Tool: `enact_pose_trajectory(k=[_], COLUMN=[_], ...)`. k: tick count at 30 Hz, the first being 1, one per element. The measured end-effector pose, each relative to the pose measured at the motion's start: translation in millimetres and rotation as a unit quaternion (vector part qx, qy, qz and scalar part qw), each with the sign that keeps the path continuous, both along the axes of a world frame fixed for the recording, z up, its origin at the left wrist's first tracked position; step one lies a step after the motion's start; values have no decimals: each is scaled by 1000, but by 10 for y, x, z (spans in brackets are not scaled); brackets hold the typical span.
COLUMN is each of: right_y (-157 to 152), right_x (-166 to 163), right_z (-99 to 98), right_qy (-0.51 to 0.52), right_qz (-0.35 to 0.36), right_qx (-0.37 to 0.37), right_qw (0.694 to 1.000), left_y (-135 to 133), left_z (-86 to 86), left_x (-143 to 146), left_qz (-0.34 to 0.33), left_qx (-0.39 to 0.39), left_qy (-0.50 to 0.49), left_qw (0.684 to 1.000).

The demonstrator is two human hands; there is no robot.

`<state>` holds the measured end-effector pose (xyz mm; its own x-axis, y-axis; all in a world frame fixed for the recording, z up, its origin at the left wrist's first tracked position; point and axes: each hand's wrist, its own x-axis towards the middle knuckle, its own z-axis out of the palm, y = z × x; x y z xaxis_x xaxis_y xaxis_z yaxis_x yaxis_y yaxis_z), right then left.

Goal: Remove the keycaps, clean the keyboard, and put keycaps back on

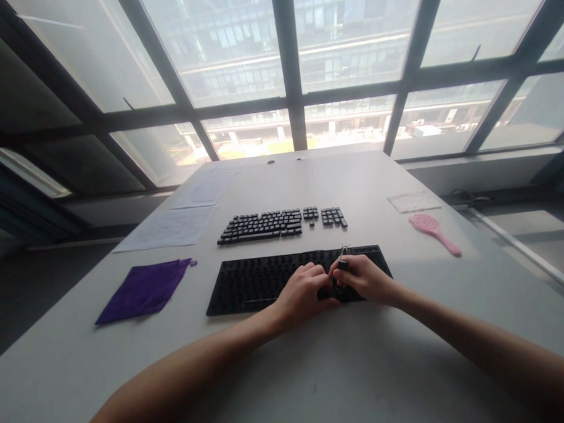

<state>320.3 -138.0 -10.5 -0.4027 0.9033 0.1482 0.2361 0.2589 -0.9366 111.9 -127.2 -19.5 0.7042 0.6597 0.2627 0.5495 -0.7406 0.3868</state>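
A black keyboard [256, 281] with its keycaps off lies in front of me on the white table. My right hand [360, 277] is closed in a pinch on a keycap puller [343, 264] over the keyboard's right part. The puller has a dark grip, and thin wire shows above it. My left hand [307, 289] rests at the keyboard's front edge with its fingers curled over the keys, close beside the puller. Its fingertips are partly hidden. Behind the keyboard, the removed keycaps [267, 224] sit in rows laid out like a keyboard.
A purple cloth pouch [143, 291] lies on the left, with white paper sheets [170, 227] behind it. To the right are a pink hairbrush [433, 232] and a pale flat packet [414, 202]. Large windows [352, 60] stand beyond the table's far edge.
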Motion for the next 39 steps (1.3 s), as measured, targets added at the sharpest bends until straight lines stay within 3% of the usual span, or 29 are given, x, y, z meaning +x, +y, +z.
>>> enact_pose_trajectory(k=[7,12,17,22,27,33,39], right_y=[-1,-67,-98,-121,-132,-85,-78], right_x=[12,7,14,15,59,88,84], right_z=[-23,70,136,119,31,-143,-145], right_qy=[-39,-87,-123,-147,-185,-94,-45], right_qz=[-5,26,43,48,77,34,32], right_qx=[72,118,107,109,187,214,198], right_qw=[997,989,986,982,962,972,979], left_y=[29,39,32,26,-11,-26,-6], left_z=[-25,-22,-7,-6,21,6,-21], left_x=[-3,5,8,6,19,103,127], left_qz=[-7,-10,-9,-13,-6,-26,-41], left_qx=[-15,-16,-15,-13,-8,-15,-31], left_qy=[-17,-12,-11,-15,-6,-21,-46], left_qw=[1000,1000,1000,1000,1000,999,998])
